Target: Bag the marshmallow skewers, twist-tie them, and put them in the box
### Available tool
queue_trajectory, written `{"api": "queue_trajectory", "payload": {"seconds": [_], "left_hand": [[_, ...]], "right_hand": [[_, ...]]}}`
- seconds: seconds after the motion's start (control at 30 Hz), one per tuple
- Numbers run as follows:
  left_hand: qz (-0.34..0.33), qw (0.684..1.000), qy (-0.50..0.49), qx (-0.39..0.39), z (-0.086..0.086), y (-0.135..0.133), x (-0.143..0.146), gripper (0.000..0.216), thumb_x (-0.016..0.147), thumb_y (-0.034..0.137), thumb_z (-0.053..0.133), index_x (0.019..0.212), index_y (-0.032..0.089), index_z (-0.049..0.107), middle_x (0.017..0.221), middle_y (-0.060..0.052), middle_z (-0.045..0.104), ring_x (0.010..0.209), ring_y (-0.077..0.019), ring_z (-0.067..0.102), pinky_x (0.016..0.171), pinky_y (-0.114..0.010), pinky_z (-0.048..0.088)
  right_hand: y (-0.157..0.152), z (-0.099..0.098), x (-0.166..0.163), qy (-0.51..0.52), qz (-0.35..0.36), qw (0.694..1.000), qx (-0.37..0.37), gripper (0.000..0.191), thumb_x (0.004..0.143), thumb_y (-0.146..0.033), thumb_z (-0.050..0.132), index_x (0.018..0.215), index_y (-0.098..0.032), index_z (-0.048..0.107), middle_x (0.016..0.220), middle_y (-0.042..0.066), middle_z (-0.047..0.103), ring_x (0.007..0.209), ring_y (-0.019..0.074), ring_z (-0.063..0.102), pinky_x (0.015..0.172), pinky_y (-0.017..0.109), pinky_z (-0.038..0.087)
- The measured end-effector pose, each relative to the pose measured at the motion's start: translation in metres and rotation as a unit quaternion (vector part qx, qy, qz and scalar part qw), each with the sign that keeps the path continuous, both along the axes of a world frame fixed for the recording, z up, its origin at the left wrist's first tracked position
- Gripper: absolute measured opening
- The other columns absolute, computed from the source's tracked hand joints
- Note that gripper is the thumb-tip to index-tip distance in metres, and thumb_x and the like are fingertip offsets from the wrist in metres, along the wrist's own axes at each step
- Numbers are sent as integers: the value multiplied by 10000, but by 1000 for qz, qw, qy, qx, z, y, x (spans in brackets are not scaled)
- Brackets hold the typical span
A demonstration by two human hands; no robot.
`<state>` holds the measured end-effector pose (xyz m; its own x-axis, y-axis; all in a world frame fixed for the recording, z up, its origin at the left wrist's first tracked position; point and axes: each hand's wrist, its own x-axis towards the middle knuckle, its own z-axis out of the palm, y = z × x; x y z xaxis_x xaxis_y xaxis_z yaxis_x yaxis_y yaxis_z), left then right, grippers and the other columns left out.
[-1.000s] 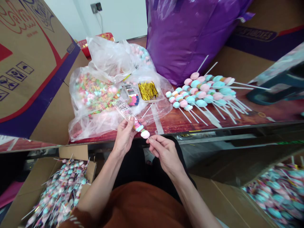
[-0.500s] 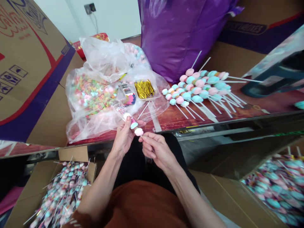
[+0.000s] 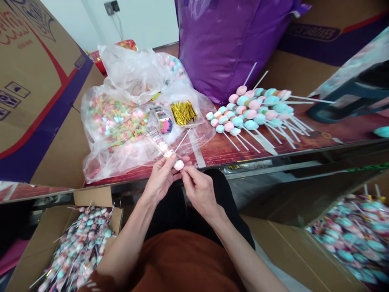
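My left hand is closed around a narrow clear printed wrapper, whose far end points up and left over the table. Inside and at the mouth of the wrapper is a marshmallow skewer; its last pale pink-white marshmallow shows just past my left thumb, the rest covered by fingers and film. My right hand pinches close below that marshmallow, at the skewer's stick, which is mostly hidden by the fingers. Beyond my hands lie a stack of flat wrappers and a tray of gold twist ties.
Unwrapped marshmallow skewers are piled on the table at right. Loose candies lie on clear plastic at left. A purple bag stands behind. Wrapped skewers fill a carton low left; more candy skewers fill another low right.
The skewer has slid further into the wrapper, so fewer marshmallows show below my left thumb. My right hand has moved slightly up, closer to my left. The view has shifted a little.
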<state>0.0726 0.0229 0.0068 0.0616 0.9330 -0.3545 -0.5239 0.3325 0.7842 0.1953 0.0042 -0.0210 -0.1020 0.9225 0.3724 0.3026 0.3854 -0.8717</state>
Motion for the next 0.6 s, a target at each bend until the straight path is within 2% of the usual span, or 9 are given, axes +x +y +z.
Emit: {"api": "queue_trajectory", "payload": {"seconds": [0.07, 0.17, 0.23, 0.3, 0.37, 0.5, 0.6], "left_hand": [[-38, 999, -5, 3, 0, -4, 0, 342, 785, 481, 760, 872, 153, 710, 988, -128, 766, 948, -266, 731, 782, -347, 586], [-79, 997, 14, 3, 1, -8, -9, 426, 771, 552, 739, 917, 153, 728, 1021, -143, 756, 955, -268, 727, 757, -326, 583], [-46, 996, 72, 6, 2, -8, -19, 446, 740, 543, 768, 973, 165, 728, 1037, -132, 753, 939, -246, 730, 730, -283, 572], [17, 993, 119, 12, 4, -5, -28, 458, 730, 543, 775, 992, 172, 718, 1041, -124, 751, 910, -226, 733, 694, -246, 560], [65, 992, 108, 23, 8, 2, -34, 452, 749, 552, 755, 985, 170, 705, 1042, -123, 749, 890, -216, 733, 688, -247, 559], [75, 996, 34, 44, 14, 17, -34, 335, 789, 448, 769, 912, 147, 686, 941, -115, 758, 883, -227, 737, 784, -322, 578], [79, 996, 21, 42, 13, 23, -31, 281, 776, 383, 795, 882, 151, 677, 872, -97, 762, 856, -235, 744, 790, -349, 584]], "right_hand": [[1, -2, -4, -5, -11, 1000, 27, 223, 968, -220, 448, 870, -198, 648, 775, 52, 674, 650, 155, 612, 666, 269, 492], [-2, -5, -4, 2, -3, 1000, 25, 209, 977, -210, 457, 908, -198, 654, 771, 41, 676, 645, 149, 616, 657, 258, 493], [-4, -6, 1, 8, 2, 1000, 11, 201, 983, -218, 472, 894, -194, 652, 709, 12, 634, 597, 131, 578, 621, 243, 470], [-6, -7, 6, 13, -4, 1000, 0, 194, 982, -234, 496, 875, -190, 652, 645, -15, 571, 544, 115, 517, 579, 237, 436], [-7, -7, 8, 14, -2, 1000, -11, 194, 979, -250, 511, 863, -189, 654, 610, -30, 525, 518, 108, 473, 551, 236, 410], [-8, -3, 6, 10, 22, 999, -25, 203, 974, -267, 519, 844, -196, 658, 597, -32, 536, 508, 110, 479, 532, 235, 404], [-8, -1, 6, -5, 21, 1000, 1, 189, 973, -250, 519, 862, -199, 664, 643, -14, 599, 539, 119, 535, 565, 241, 434]]}}
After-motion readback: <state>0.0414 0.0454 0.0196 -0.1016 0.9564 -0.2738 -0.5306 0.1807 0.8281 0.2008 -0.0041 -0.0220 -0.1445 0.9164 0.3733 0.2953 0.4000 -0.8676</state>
